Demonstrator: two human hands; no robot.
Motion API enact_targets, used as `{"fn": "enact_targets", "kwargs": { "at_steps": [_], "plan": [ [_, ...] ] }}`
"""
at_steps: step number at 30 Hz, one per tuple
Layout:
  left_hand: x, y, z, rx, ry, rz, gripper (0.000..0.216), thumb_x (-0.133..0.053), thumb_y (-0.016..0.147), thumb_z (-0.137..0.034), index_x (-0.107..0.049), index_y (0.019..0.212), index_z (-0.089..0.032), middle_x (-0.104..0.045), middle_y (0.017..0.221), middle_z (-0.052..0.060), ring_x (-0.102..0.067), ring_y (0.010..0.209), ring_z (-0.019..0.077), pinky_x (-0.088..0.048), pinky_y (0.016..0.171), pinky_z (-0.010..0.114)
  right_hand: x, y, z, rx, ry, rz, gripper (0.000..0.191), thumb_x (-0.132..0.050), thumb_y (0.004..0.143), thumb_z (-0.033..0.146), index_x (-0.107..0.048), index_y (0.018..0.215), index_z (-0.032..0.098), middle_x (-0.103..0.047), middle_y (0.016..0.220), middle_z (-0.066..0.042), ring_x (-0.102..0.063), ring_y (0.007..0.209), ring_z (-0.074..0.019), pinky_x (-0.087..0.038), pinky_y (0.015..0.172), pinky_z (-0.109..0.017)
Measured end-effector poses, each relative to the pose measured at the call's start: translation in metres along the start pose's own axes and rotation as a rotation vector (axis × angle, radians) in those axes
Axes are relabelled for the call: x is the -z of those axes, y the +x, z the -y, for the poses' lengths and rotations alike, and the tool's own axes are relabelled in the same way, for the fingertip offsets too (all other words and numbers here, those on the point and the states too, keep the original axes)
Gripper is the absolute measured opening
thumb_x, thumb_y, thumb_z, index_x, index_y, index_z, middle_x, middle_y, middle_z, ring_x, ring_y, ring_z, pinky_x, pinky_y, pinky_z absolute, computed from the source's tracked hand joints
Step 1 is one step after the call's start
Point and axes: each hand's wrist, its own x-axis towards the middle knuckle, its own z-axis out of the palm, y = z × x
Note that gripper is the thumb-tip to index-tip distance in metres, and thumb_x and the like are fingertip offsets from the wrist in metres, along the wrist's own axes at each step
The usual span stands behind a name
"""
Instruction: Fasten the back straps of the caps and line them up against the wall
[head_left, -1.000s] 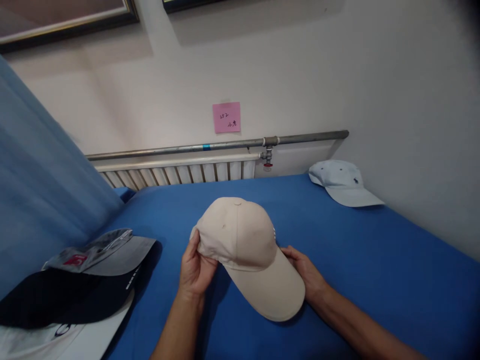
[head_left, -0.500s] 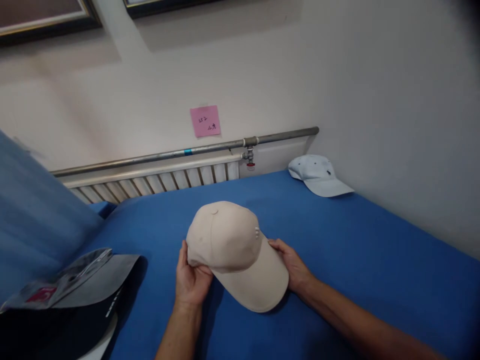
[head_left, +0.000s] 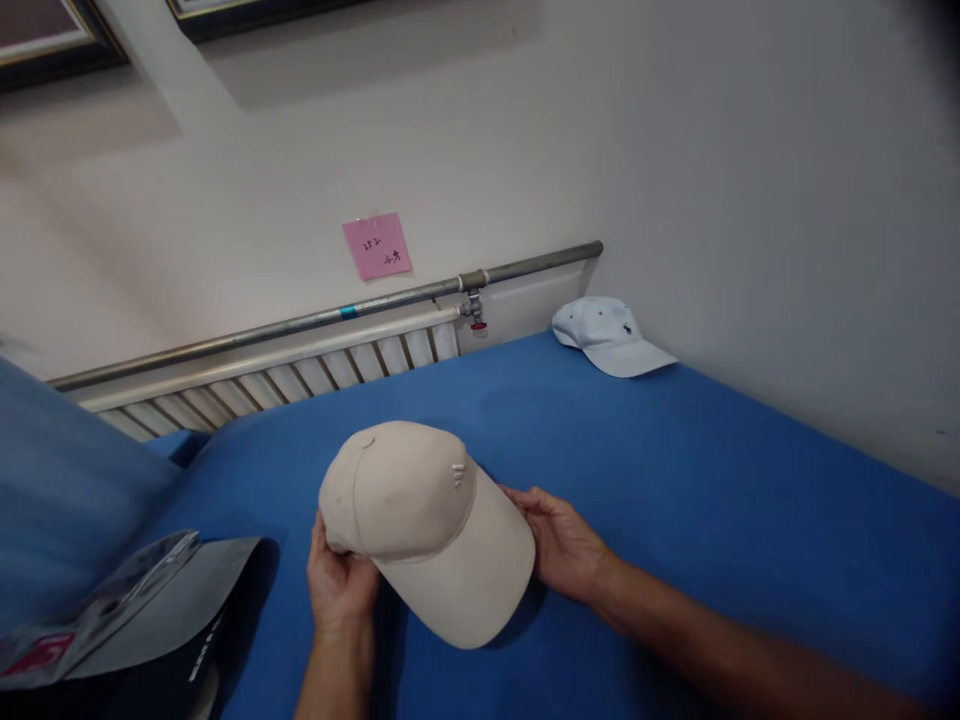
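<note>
A beige baseball cap is held between both hands above the blue surface, its brim tilted down to the lower right. My left hand grips the back edge of the crown, thumb outside and fingers tucked beneath. At the brim's right edge, my right hand is closed on the cap, with its lower fingers partly hidden under the brim. A small raised emblem shows on the cap's front.
A light blue cap lies at the far right corner of the blue-covered surface. Stacked caps, a grey one on top, sit at lower left beside a blue curtain. Behind are a radiator, a pipe and a pink note.
The view has shifted to the right, so most things appear farther left. The beige cap has turned slightly in my hands, and both hands keep their hold on it.
</note>
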Motion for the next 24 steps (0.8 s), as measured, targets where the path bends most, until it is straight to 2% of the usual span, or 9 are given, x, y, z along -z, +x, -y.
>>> {"fn": "enact_targets", "kwargs": {
  "at_steps": [5, 10, 15, 19, 24],
  "plan": [
    [0.001, 0.001, -0.006, -0.06, -0.012, -0.031, 0.039, -0.035, 0.096, -0.024, -0.073, 0.105, -0.025, -0.077, 0.082, 0.002, -0.073, 0.08, 0.0155, -0.055, 0.083, 0.026, -0.002, -0.005, -0.02, -0.058, 0.086, -0.011, 0.021, -0.062, 0.069, 0.016, -0.066, 0.089, 0.012, -0.071, 0.08, -0.006, -0.065, 0.077, -0.0172, -0.048, 0.08, -0.029],
    [-0.007, 0.0, -0.007, -0.059, -0.002, -0.048, 0.04, -0.036, 0.097, -0.031, -0.075, 0.1, -0.023, -0.077, 0.084, 0.004, -0.073, 0.081, 0.0168, -0.054, 0.086, 0.029, -0.009, -0.012, -0.029, -0.033, 0.11, -0.059, 0.029, -0.066, 0.067, 0.014, -0.065, 0.097, 0.014, -0.071, 0.083, -0.005, -0.065, 0.084, -0.019, -0.049, 0.085, -0.032],
    [-0.011, 0.0, -0.005, -0.035, 0.006, -0.054, 0.04, -0.035, 0.097, -0.031, -0.074, 0.104, -0.024, -0.077, 0.087, 0.005, -0.072, 0.083, 0.0165, -0.052, 0.089, 0.029, -0.008, -0.013, -0.028, -0.014, 0.078, -0.092, 0.034, -0.072, 0.064, 0.013, -0.063, 0.097, 0.017, -0.071, 0.089, -0.005, -0.064, 0.089, -0.0216, -0.049, 0.087, -0.038],
    [-0.006, 0.002, -0.006, -0.015, -0.034, -0.054, 0.041, -0.034, 0.097, -0.033, -0.073, 0.107, -0.024, -0.077, 0.089, 0.005, -0.072, 0.086, 0.0172, -0.051, 0.091, 0.03, -0.008, -0.014, -0.029, -0.028, 0.07, -0.052, 0.04, -0.073, 0.064, 0.015, -0.062, 0.103, 0.017, -0.071, 0.096, -0.006, -0.064, 0.094, -0.0229, -0.05, 0.087, -0.039],
    [-0.005, 0.003, -0.002, -0.092, -0.088, -0.095, 0.038, -0.036, 0.097, -0.029, -0.065, 0.12, -0.025, -0.077, 0.095, 0.004, -0.071, 0.089, 0.0164, -0.047, 0.096, 0.03, -0.012, -0.013, -0.025, -0.015, 0.101, -0.108, 0.043, -0.072, 0.064, 0.013, -0.061, 0.105, 0.015, -0.071, 0.099, -0.008, -0.065, 0.091, -0.0222, -0.051, 0.086, -0.038]
  ]
}}
